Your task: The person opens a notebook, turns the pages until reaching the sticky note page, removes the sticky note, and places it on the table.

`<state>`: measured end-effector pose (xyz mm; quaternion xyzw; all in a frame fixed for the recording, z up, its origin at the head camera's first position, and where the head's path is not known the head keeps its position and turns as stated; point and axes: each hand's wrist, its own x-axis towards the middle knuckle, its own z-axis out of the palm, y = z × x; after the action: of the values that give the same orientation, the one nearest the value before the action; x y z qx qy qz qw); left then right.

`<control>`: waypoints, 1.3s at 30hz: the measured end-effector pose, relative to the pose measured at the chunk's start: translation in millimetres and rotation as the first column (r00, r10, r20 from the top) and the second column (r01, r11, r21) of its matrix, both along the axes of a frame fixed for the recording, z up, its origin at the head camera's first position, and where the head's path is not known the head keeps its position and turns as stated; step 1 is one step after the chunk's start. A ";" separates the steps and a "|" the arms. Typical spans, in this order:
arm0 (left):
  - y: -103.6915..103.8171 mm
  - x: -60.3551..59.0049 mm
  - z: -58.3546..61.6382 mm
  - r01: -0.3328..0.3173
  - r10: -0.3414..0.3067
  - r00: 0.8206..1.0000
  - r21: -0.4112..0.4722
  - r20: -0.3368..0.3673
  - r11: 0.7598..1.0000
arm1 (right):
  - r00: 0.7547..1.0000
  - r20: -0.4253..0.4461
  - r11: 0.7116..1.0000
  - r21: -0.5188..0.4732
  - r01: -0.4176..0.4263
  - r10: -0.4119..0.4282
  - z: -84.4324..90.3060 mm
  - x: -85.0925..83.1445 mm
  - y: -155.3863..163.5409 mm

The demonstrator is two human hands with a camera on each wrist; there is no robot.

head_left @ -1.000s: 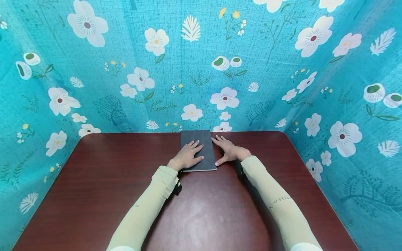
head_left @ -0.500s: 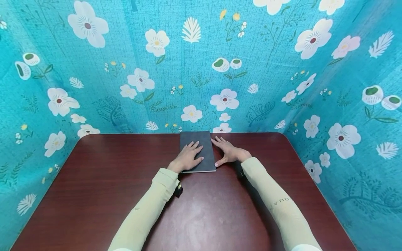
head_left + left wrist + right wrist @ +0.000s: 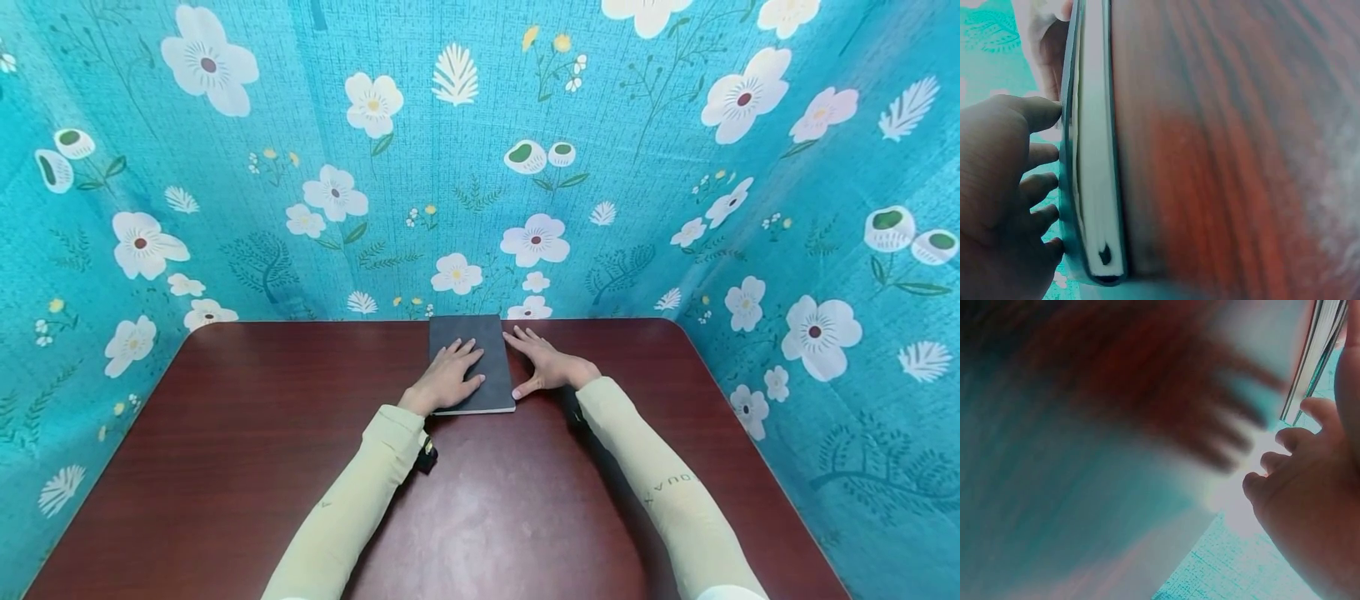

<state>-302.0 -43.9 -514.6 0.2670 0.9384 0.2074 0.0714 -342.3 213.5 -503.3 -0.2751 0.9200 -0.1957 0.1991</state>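
Dark-grey notebook (image 3: 471, 362) lies closed at the far edge of the table (image 3: 225, 433), against the floral backdrop. Your left hand (image 3: 444, 377) rests flat on its cover, fingers straight, while your right hand (image 3: 546, 364) lies open just right of the notebook, thumb at its edge. You seem about to open it; next, hook that thumb under the cover.

Dark grey notebook (image 3: 471, 358), reddish-brown wooden table (image 3: 225, 433), turquoise cloth (image 3: 225, 208) with white flowers, pale yellow sleeves (image 3: 660, 475)

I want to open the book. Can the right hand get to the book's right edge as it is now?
Probably yes. The right hand lies flat on the table right beside the dark book, its thumb at the near corner, and nothing stands between. The left hand rests on the cover.
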 end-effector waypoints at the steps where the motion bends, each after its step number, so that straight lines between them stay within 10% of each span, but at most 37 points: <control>1: 0.4 0.0 0.5 0.000 0.000 1.000 0.007 -0.001 1.000 | 1.000 -0.001 1.000 -0.006 0.002 -0.002 0.4 0.3 0.7; 14: 13.1 3.1 17.4 0.015 -0.013 0.996 0.019 -0.087 1.000 | 0.997 -0.047 0.994 -0.093 -0.061 0.057 15.8 -1.5 -0.1; 39: 25.9 16.8 68.3 -0.164 0.204 0.925 0.147 -0.320 0.975 | 0.987 -0.139 0.983 -0.153 -0.101 0.080 57.3 -1.4 -28.7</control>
<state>-285.2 -18.0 -446.4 0.2128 0.9439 0.2200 -0.1237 -343.7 184.7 -446.0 -0.3441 0.8990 -0.2410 0.1238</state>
